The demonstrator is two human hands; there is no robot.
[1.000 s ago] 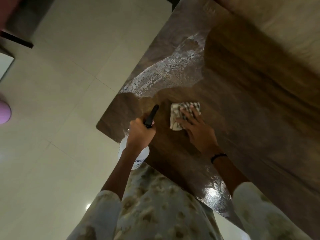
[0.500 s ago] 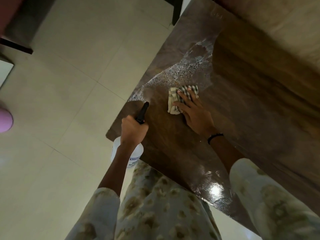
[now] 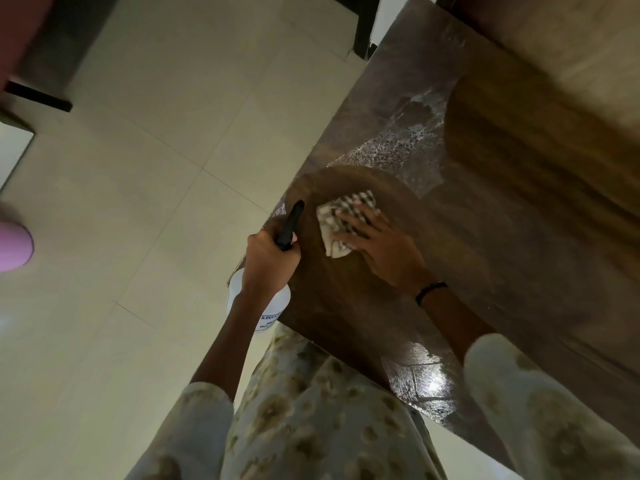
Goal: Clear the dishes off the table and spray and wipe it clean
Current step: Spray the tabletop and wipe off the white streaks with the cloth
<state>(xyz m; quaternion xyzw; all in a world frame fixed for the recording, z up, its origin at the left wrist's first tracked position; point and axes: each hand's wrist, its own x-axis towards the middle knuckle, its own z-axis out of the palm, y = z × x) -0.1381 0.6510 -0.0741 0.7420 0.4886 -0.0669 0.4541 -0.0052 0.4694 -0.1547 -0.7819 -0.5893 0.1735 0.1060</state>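
Observation:
The dark wooden table (image 3: 502,258) fills the right half of the view, its near corner below my hands. My left hand (image 3: 268,263) grips a white spray bottle (image 3: 239,289) by its black nozzle at the table's left edge; the bottle body hangs just off the edge. My right hand (image 3: 384,249) presses a folded checked cloth (image 3: 346,211) flat on the tabletop with straight fingers. A patch of foamy spray (image 3: 401,152) lies on the wood beyond the cloth. A curved wiped arc shows around the cloth. No dishes are visible on the table.
Pale tiled floor (image 3: 145,209) spreads to the left. A pink rounded object (image 3: 14,247) sits at the far left edge. A dark furniture leg (image 3: 363,26) stands by the table's far corner. Another dark furniture base (image 3: 38,95) is at top left.
My right hand has swept the cloth up and left through the foam, leaving a wiped arc. The foam patch has shrunk. The left hand with the bottle has stayed at the table edge.

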